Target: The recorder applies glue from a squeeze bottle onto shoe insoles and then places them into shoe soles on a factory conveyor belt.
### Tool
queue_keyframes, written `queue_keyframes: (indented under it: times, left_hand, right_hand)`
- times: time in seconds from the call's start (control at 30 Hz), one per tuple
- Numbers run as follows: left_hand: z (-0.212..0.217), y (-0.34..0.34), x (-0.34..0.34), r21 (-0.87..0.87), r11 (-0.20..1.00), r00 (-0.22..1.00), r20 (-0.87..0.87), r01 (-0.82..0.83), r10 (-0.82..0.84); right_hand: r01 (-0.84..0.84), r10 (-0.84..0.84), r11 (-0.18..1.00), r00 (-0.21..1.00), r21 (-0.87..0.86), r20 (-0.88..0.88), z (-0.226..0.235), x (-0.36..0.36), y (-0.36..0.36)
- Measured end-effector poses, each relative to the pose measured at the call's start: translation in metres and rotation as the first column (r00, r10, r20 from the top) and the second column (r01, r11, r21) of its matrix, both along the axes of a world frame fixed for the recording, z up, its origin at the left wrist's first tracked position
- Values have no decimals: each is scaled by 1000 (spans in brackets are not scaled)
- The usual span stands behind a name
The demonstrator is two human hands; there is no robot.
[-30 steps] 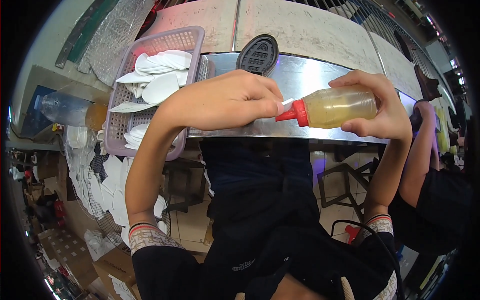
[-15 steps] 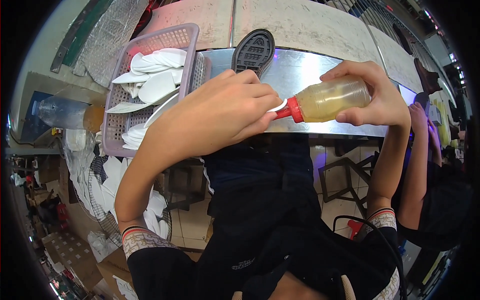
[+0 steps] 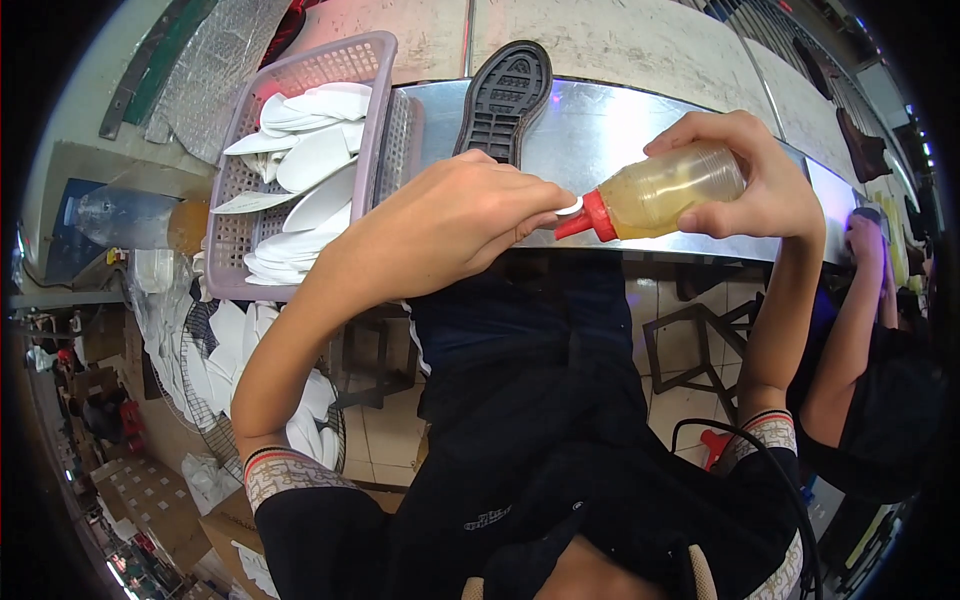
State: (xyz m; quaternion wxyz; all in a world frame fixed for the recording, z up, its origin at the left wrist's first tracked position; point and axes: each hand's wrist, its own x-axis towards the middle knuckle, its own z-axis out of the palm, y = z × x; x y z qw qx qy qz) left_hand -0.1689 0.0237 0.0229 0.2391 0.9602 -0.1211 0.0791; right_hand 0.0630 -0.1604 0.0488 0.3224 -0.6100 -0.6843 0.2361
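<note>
My left hand (image 3: 465, 215) is closed, pinching a thin white pad (image 3: 571, 207) whose edge shows past the fingertips; the rest of it is hidden behind the hand. In my right hand (image 3: 768, 185) lies a clear squeeze bottle (image 3: 665, 195) of yellowish liquid, gripped between thumb and fingers and tipped on its side. Its red nozzle cap (image 3: 592, 217) points left, close by the white pad; whether they touch I cannot tell. Beyond my left hand, a black shoe sole (image 3: 508, 90) rests tread up on the metal bench top (image 3: 590, 120).
A lilac plastic basket (image 3: 385, 110) of white pads (image 3: 320, 165) stands at the left. More white pieces fill a wire basket (image 3: 205, 420) below it. A bottle (image 3: 130, 222) with orange-brown content is at far left. At right, a co-worker's arm (image 3: 850, 320) reaches to the bench.
The bottle's nozzle and the white pad have shifted slightly to the right, and more of the nozzle shows now. The view has moved a little, so more of the sole is visible.
</note>
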Motion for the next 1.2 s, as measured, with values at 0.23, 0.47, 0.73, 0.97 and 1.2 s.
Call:
queue_keyframes:
  times: [0.23, 0.47, 0.73, 0.97, 1.2]
  left_hand:
    - [-2, -12, -1, -230, 973, 1000, 24, 17, -12]
    - [8, -26, -9, -320, 948, 999, -39, -10, -2]
    - [27, -41, -20, -590, 789, 967, 54, -170, 249]
    - [8, -39, -14, -943, 96, 868, -249, -319, 430]
    - [-23, -20, 18, -962, 87, 746, -142, -259, 650]
  right_hand:
    - [-39, 33, 993, 998, -107, -54, 7, 7, -9]
    - [-152, 150, 987, 988, -54, -46, 6, 17, -16]
    - [10, -51, 987, 967, -163, -250, -39, 31, -1]
    - [473, 183, 861, 57, 188, -981, -147, 55, -9]
    - [645, -124, 764, 177, 19, -976, -146, 61, -2]
